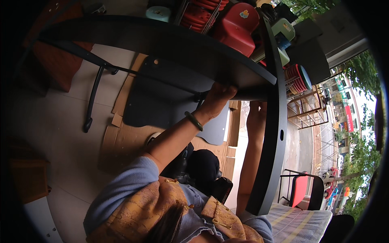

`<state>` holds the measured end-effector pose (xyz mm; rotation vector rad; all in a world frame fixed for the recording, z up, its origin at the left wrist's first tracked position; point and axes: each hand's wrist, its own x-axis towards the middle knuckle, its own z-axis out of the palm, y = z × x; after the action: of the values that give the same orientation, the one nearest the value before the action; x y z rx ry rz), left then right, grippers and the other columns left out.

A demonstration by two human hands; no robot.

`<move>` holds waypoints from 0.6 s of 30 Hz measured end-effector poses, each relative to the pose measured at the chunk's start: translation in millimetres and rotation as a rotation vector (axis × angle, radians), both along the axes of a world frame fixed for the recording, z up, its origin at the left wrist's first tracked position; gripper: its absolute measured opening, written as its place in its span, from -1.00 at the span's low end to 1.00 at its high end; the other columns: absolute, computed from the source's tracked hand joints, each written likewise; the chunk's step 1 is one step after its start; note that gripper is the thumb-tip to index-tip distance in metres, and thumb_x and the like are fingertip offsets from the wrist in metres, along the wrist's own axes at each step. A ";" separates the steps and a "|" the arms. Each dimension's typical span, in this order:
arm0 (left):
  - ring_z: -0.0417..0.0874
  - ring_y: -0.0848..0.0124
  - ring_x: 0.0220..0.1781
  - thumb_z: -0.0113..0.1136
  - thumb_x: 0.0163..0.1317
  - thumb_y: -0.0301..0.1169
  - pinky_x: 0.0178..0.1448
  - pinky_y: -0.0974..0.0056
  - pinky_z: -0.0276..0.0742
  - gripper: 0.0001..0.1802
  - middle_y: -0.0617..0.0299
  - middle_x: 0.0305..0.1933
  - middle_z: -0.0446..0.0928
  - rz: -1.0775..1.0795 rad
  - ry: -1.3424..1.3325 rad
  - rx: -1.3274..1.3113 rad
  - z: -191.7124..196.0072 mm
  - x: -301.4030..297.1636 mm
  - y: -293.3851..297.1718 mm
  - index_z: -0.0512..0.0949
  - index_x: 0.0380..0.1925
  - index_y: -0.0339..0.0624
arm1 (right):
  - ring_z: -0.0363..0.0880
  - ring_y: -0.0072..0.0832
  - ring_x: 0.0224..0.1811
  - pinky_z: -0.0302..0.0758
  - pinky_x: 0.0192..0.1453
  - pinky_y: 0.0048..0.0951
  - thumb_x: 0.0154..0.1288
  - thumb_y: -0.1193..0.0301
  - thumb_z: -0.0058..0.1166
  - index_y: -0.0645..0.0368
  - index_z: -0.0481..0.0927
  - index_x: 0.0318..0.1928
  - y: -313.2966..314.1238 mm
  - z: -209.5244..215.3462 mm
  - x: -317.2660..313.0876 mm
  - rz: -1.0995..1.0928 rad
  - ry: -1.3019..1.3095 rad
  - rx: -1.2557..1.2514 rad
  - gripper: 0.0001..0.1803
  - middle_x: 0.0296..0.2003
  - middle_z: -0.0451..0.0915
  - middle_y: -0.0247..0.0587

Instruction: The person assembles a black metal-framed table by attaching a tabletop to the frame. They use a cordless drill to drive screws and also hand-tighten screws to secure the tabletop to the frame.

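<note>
While the long black board (162, 40) is spanning the upper part of the view, its right end is meeting the tall black panel (272, 172) at a corner, and both hands are working just by that joint. The left hand (221, 95) is touching the board's underside near the corner, fingers bending; can't tell if they're grasping anything, tips are being hidden. The right hand (257, 115) is sitting just left of the panel, fingers pointing up and disappearing by a short dark bar (251, 97); can't tell whether they're clenching or releasing. Panel is showing an oval hole (282, 135) below the joint.

Left wrist is wearing a dark green bangle (193, 120). Black metal leg (93, 97) is standing out toward the left, well apart from the hands. Dark grey sheet (154, 99) is lying beneath the board, over brown cardboard (121, 141) on the tiled floor (73, 129).

Beyond the board, a red plastic seat (237, 30) is sitting near the corner. Lower right: a red-and-black chair (299, 190) is standing near a striped, padded cloth (300, 222).
</note>
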<state>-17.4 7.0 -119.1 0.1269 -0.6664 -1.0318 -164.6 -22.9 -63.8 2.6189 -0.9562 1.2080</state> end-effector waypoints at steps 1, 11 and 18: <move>0.29 0.58 0.22 0.37 0.08 -0.41 0.40 0.36 0.04 -0.27 0.50 0.16 0.34 0.008 -0.008 0.003 -0.3 0.8 -0.2 0.25 0.25 0.04 | 0.46 -0.54 -0.37 0.46 -0.29 -0.49 0.38 0.46 -0.07 0.26 0.50 -0.08 0.5 0.9 1.4 -0.009 0.003 -0.002 -0.82 -0.41 0.52 -0.25; 0.32 0.61 0.08 0.34 0.14 -0.31 0.29 0.34 0.17 -0.38 0.47 0.00 0.34 0.045 -0.024 0.088 -4.1 -6.3 -0.1 0.27 0.16 -0.02 | 0.44 -0.50 -0.44 0.43 -0.29 -0.50 0.41 0.47 -0.14 0.30 0.48 -0.08 -18.7 -9.5 -14.5 0.112 -0.113 0.182 -0.81 -0.45 0.52 -0.21; 0.31 0.58 0.09 0.34 0.14 -0.19 0.29 0.31 0.18 -0.29 0.40 0.04 0.32 0.008 -0.110 0.063 -7.4 0.1 -1.3 0.19 0.21 -0.08 | 0.47 -0.52 -0.44 0.45 -0.31 -0.50 0.43 0.42 -0.12 0.28 0.49 -0.12 -20.9 8.2 -8.5 0.282 -0.448 0.777 -0.80 -0.46 0.52 -0.22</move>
<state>-17.3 5.7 -126.5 0.2419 -0.7324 -1.0442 -173.1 -43.7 -55.7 3.2112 -1.3943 1.8521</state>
